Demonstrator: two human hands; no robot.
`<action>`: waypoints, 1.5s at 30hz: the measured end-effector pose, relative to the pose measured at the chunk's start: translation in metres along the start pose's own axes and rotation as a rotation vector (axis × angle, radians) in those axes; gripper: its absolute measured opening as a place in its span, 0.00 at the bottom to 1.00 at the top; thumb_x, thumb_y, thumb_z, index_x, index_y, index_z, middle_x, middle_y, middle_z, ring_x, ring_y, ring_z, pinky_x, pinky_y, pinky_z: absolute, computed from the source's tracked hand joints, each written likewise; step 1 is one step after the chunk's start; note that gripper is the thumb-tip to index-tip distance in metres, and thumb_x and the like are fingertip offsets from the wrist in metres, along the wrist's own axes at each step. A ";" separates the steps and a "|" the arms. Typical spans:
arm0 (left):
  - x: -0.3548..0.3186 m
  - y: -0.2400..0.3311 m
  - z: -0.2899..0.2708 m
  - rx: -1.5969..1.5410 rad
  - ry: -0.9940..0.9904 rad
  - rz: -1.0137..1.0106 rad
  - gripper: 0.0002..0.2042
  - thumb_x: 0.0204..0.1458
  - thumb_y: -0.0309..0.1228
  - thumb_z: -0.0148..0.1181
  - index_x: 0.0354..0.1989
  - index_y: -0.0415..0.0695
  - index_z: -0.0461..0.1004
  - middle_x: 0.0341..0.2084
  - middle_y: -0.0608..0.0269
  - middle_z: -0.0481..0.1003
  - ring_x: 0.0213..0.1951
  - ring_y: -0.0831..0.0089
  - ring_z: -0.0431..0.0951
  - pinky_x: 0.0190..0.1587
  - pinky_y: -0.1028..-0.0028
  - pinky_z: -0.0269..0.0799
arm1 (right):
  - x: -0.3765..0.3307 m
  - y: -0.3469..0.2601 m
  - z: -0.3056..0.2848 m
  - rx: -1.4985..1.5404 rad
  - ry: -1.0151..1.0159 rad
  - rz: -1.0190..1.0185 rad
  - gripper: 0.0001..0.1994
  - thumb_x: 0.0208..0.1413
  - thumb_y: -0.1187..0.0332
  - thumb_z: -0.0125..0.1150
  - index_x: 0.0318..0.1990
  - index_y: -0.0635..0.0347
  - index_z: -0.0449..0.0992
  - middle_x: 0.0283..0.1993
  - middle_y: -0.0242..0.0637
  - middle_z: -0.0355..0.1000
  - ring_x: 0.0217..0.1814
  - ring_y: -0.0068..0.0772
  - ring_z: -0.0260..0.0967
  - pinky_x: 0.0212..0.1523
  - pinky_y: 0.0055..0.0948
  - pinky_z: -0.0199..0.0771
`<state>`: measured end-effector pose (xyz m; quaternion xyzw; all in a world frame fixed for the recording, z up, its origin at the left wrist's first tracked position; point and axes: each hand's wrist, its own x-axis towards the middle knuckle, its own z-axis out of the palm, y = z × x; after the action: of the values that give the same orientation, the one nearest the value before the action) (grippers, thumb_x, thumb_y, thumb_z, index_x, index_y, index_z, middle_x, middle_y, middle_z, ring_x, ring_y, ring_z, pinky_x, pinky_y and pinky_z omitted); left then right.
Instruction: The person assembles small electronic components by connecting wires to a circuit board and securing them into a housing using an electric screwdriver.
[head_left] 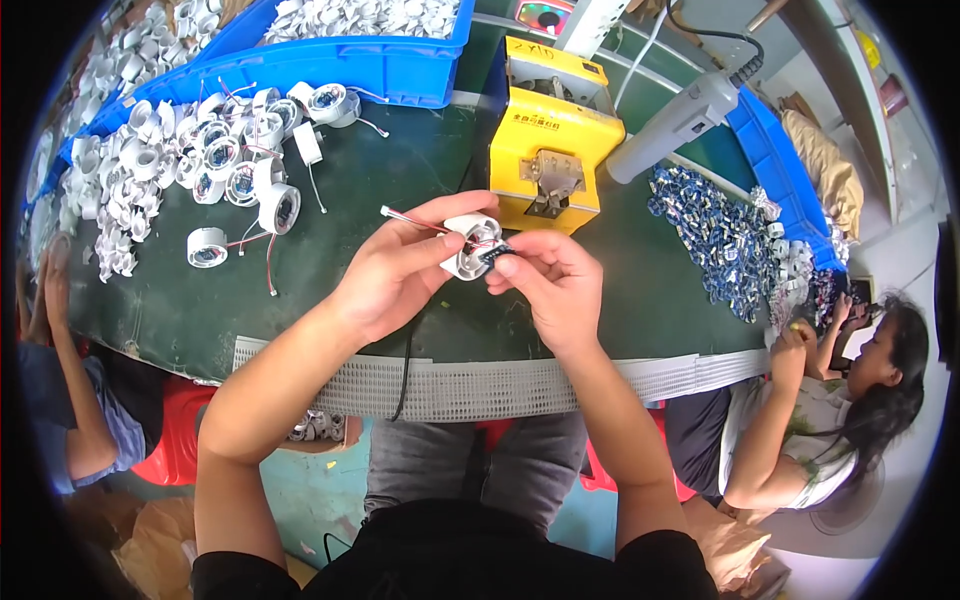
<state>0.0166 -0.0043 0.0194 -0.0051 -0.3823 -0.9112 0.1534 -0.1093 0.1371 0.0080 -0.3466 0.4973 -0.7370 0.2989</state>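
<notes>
Over the surface (480, 338), near its front edge, the left grip (380, 275) clasps a white round housing (463, 267) while the right grip (562, 285) pinches a small dark board (493, 256).

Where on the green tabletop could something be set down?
The tabletop shows bare between the right hand and the blue circuit boards, and beyond the left hand, between the white ring parts and yellow machine. It is crowded at left, under those parts, and at right, under the boards.
</notes>
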 end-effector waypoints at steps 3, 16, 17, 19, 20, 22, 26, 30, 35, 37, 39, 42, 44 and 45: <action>-0.001 -0.003 -0.002 0.009 -0.046 -0.025 0.21 0.60 0.23 0.50 0.63 0.36 0.63 0.51 0.58 0.71 0.52 0.71 0.72 0.57 0.69 0.66 | -0.001 0.002 0.004 -0.072 -0.036 -0.023 0.10 0.55 0.80 0.63 0.44 0.69 0.74 0.36 0.43 0.77 0.33 0.28 0.77 0.31 0.25 0.80; 0.001 -0.021 0.000 0.227 -0.157 0.042 0.31 0.64 0.32 0.49 0.72 0.44 0.43 0.63 0.59 0.58 0.63 0.72 0.60 0.65 0.69 0.52 | 0.003 0.002 0.002 -0.031 -0.049 -0.005 0.17 0.51 0.81 0.66 0.48 0.67 0.69 0.45 0.41 0.74 0.45 0.27 0.74 0.46 0.26 0.79; 0.001 -0.024 0.004 0.339 -0.066 0.057 0.31 0.63 0.33 0.53 0.71 0.41 0.47 0.58 0.58 0.64 0.57 0.75 0.65 0.60 0.72 0.61 | 0.004 0.003 0.001 -0.032 -0.050 -0.005 0.17 0.51 0.81 0.66 0.48 0.67 0.69 0.45 0.41 0.74 0.45 0.27 0.74 0.46 0.26 0.79; 0.002 -0.023 0.000 0.489 0.005 0.004 0.30 0.62 0.33 0.55 0.69 0.40 0.51 0.54 0.59 0.68 0.53 0.76 0.69 0.55 0.74 0.66 | 0.006 0.006 -0.003 -0.130 0.007 0.003 0.15 0.52 0.81 0.65 0.47 0.68 0.71 0.43 0.39 0.75 0.43 0.26 0.75 0.44 0.25 0.79; 0.004 -0.023 -0.002 0.638 0.076 -0.050 0.29 0.61 0.33 0.56 0.68 0.39 0.55 0.49 0.60 0.72 0.48 0.77 0.73 0.50 0.76 0.71 | 0.007 0.006 -0.006 -0.240 0.012 -0.024 0.11 0.53 0.80 0.64 0.44 0.68 0.75 0.42 0.38 0.75 0.42 0.24 0.75 0.42 0.23 0.78; 0.005 -0.019 -0.005 0.634 0.125 -0.129 0.23 0.60 0.29 0.56 0.62 0.35 0.62 0.42 0.60 0.76 0.40 0.77 0.77 0.41 0.76 0.79 | 0.011 0.010 -0.013 -0.493 0.016 -0.186 0.09 0.54 0.78 0.65 0.43 0.66 0.77 0.41 0.37 0.75 0.39 0.23 0.74 0.39 0.21 0.76; 0.003 -0.017 -0.011 0.553 0.166 -0.234 0.18 0.60 0.25 0.53 0.58 0.33 0.65 0.42 0.58 0.74 0.42 0.73 0.78 0.42 0.71 0.82 | 0.039 -0.021 -0.030 -0.745 0.569 -0.585 0.34 0.50 0.73 0.70 0.62 0.68 0.58 0.62 0.46 0.62 0.59 0.38 0.64 0.58 0.36 0.66; 0.005 -0.019 -0.014 0.457 0.185 -0.298 0.16 0.60 0.23 0.51 0.56 0.36 0.67 0.42 0.58 0.73 0.42 0.71 0.77 0.44 0.68 0.82 | 0.079 -0.057 -0.051 -0.734 0.434 -0.339 0.25 0.53 0.72 0.67 0.57 0.69 0.65 0.49 0.40 0.72 0.47 0.27 0.70 0.50 0.28 0.69; 0.006 -0.016 -0.008 0.442 0.229 -0.355 0.17 0.61 0.22 0.49 0.58 0.39 0.67 0.41 0.60 0.72 0.41 0.69 0.78 0.48 0.64 0.81 | 0.090 -0.069 -0.034 -0.456 0.383 -0.716 0.23 0.60 0.70 0.57 0.60 0.66 0.59 0.32 0.38 0.73 0.30 0.25 0.70 0.34 0.25 0.71; 0.006 -0.018 -0.011 0.411 0.239 -0.338 0.17 0.61 0.23 0.48 0.59 0.38 0.67 0.41 0.60 0.72 0.41 0.68 0.78 0.48 0.64 0.81 | 0.088 -0.077 -0.010 -0.284 0.294 -0.565 0.24 0.61 0.70 0.53 0.61 0.64 0.54 0.23 0.36 0.68 0.18 0.26 0.62 0.22 0.28 0.65; 0.006 -0.019 -0.013 0.384 0.244 -0.322 0.17 0.62 0.23 0.48 0.59 0.38 0.66 0.42 0.59 0.72 0.41 0.68 0.78 0.48 0.64 0.81 | 0.093 -0.071 -0.001 -0.210 0.272 -0.535 0.22 0.60 0.71 0.54 0.59 0.64 0.56 0.16 0.33 0.62 0.14 0.25 0.58 0.17 0.28 0.60; 0.006 -0.021 -0.010 0.356 0.277 -0.331 0.17 0.63 0.24 0.46 0.59 0.36 0.65 0.43 0.58 0.72 0.41 0.67 0.78 0.49 0.64 0.81 | 0.098 -0.060 0.010 -0.274 0.350 -0.531 0.18 0.59 0.72 0.54 0.54 0.65 0.58 0.15 0.35 0.61 0.12 0.26 0.57 0.17 0.26 0.59; 0.006 -0.020 -0.006 0.375 0.303 -0.325 0.16 0.63 0.24 0.46 0.59 0.36 0.65 0.43 0.58 0.72 0.40 0.66 0.78 0.49 0.64 0.80 | 0.100 -0.051 0.010 -0.293 0.352 -0.505 0.18 0.59 0.72 0.54 0.53 0.65 0.58 0.15 0.35 0.61 0.12 0.26 0.57 0.17 0.26 0.59; 0.006 -0.021 -0.005 0.373 0.303 -0.326 0.16 0.63 0.24 0.46 0.59 0.36 0.65 0.43 0.58 0.72 0.40 0.66 0.78 0.49 0.64 0.80 | 0.100 -0.049 0.010 -0.312 0.353 -0.481 0.18 0.59 0.72 0.54 0.53 0.66 0.57 0.15 0.35 0.61 0.13 0.26 0.58 0.17 0.26 0.59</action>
<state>0.0057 0.0042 0.0016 0.2209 -0.5119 -0.8281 0.0583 -0.1644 0.0693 0.0777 -0.3626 0.5524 -0.7500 -0.0309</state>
